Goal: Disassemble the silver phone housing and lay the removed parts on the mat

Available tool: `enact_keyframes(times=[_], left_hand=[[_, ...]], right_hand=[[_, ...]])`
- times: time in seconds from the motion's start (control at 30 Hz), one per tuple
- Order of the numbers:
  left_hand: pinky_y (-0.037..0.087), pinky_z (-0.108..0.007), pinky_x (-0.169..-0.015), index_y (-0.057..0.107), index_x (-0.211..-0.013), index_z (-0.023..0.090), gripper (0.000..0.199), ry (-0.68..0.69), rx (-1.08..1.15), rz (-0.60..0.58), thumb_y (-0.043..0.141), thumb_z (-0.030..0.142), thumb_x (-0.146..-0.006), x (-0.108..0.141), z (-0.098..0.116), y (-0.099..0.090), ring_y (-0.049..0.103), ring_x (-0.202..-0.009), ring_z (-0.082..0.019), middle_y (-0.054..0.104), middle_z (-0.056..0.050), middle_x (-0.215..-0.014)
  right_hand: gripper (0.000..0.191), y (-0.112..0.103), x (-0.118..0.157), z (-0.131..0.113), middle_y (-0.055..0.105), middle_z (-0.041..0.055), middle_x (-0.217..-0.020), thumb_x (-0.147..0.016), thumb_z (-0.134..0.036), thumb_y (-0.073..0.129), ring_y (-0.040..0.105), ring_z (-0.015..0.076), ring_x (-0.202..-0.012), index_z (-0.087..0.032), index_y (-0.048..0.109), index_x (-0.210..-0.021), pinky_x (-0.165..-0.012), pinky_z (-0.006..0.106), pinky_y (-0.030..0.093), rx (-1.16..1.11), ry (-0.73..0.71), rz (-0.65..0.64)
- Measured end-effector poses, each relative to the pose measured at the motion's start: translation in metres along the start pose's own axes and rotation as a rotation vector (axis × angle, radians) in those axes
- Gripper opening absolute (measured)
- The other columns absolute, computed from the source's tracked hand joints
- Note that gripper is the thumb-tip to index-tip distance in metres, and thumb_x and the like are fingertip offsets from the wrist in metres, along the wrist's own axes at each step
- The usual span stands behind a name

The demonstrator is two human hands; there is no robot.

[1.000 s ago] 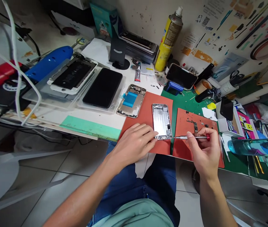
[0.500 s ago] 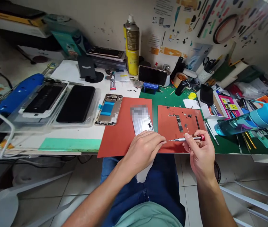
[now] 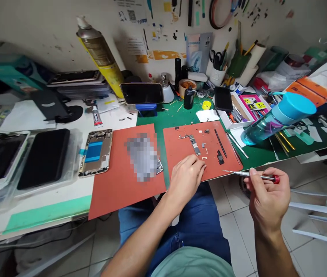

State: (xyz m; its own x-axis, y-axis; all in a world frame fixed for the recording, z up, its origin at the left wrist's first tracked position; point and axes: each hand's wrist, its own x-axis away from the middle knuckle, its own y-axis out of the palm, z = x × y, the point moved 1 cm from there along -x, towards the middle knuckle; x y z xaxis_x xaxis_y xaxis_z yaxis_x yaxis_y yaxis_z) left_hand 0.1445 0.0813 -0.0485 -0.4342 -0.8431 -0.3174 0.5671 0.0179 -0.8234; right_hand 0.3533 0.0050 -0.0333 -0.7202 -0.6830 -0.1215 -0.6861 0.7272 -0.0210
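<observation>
My left hand (image 3: 185, 177) is over the front left part of the right red mat (image 3: 177, 140), its fingertips pinched together; whatever is between them is hidden. Out past the desk's front edge, my right hand (image 3: 267, 192) grips a silver screwdriver (image 3: 242, 174) with a red end, its thin tip pointing left. On the right mat lie a narrow circuit board (image 3: 194, 145), a black part (image 3: 220, 157), a black stick (image 3: 220, 143) and several tiny pieces. A blurred-out flat object (image 3: 143, 157) rests on the left red mat (image 3: 108, 192).
A gold phone frame (image 3: 95, 153) and a black phone (image 3: 44, 158) lie at left. Behind the mats, another phone (image 3: 142, 93) leans on a blue stand. A yellow spray can (image 3: 101, 57) is tilted. The blue bottle (image 3: 279, 117) stands at right.
The view has turned to the right. My left hand has moved from the blurred-out object to the right mat. My right hand has drawn the screwdriver away to the right.
</observation>
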Motion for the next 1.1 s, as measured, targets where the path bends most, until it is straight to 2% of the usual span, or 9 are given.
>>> enact_keyframes(times=[0.3, 0.53, 0.73, 0.93, 1.03, 1.1], left_hand=[[0.047, -0.032, -0.070, 0.076, -0.105, 0.020, 0.020, -0.009, -0.086, 0.013, 0.057, 0.025, -0.110, -0.004, 0.003, 0.010, 0.066, -0.080, -0.018, 0.070, -0.003, -0.090], [0.049, -0.034, -0.075, 0.073, -0.110, 0.020, 0.019, 0.057, -0.111, 0.073, 0.054, 0.024, -0.111, 0.011, 0.002, 0.002, 0.064, -0.084, -0.019, 0.072, -0.006, -0.094], [0.044, -0.037, -0.073, 0.070, -0.125, 0.018, 0.023, 0.175, -0.179, 0.019, 0.055, 0.014, -0.108, 0.015, 0.004, 0.001, 0.057, -0.087, -0.022, 0.073, -0.008, -0.101], [0.042, -0.038, -0.071, 0.070, -0.126, 0.017, 0.025, 0.173, -0.250, 0.013, 0.052, 0.013, -0.109, 0.012, 0.006, 0.004, 0.055, -0.084, -0.023, 0.071, -0.008, -0.098], [0.042, -0.037, -0.071, 0.070, -0.123, 0.017, 0.023, 0.169, -0.235, 0.036, 0.053, 0.014, -0.109, 0.013, 0.006, -0.002, 0.055, -0.082, -0.022, 0.070, -0.008, -0.096], [0.044, -0.037, -0.072, 0.070, -0.121, 0.017, 0.021, 0.168, -0.194, 0.060, 0.054, 0.015, -0.109, 0.017, 0.005, -0.012, 0.056, -0.083, -0.022, 0.071, -0.008, -0.096]], right_hand=[[0.045, -0.003, -0.004, 0.005, 0.067, -0.0037, -0.080, -0.082, -0.041, 0.093, 0.071, 0.0152, -0.060, -0.024, 0.056, -0.103, -0.055, 0.026, 0.055, -0.007, 0.018, 0.000], [0.045, -0.001, -0.003, 0.008, 0.067, -0.0034, -0.083, -0.083, -0.041, 0.092, 0.073, 0.0163, -0.064, -0.023, 0.057, -0.104, -0.058, 0.026, 0.057, 0.015, 0.029, -0.019], [0.044, 0.000, -0.003, 0.012, 0.067, -0.0039, -0.082, -0.084, -0.041, 0.092, 0.073, 0.0149, -0.064, -0.023, 0.058, -0.103, -0.059, 0.024, 0.056, 0.009, 0.043, -0.028], [0.044, -0.002, -0.003, 0.009, 0.067, -0.0040, -0.083, -0.083, -0.041, 0.093, 0.074, 0.0158, -0.066, -0.024, 0.058, -0.103, -0.059, 0.024, 0.055, 0.005, 0.054, -0.013], [0.044, -0.004, -0.002, 0.007, 0.067, -0.0037, -0.081, -0.083, -0.041, 0.093, 0.073, 0.0164, -0.065, -0.024, 0.058, -0.103, -0.059, 0.025, 0.056, 0.014, 0.049, -0.008], [0.044, -0.004, -0.002, 0.006, 0.068, -0.0038, -0.081, -0.082, -0.040, 0.094, 0.071, 0.0146, -0.062, -0.024, 0.058, -0.102, -0.058, 0.025, 0.056, 0.008, 0.045, 0.001]])
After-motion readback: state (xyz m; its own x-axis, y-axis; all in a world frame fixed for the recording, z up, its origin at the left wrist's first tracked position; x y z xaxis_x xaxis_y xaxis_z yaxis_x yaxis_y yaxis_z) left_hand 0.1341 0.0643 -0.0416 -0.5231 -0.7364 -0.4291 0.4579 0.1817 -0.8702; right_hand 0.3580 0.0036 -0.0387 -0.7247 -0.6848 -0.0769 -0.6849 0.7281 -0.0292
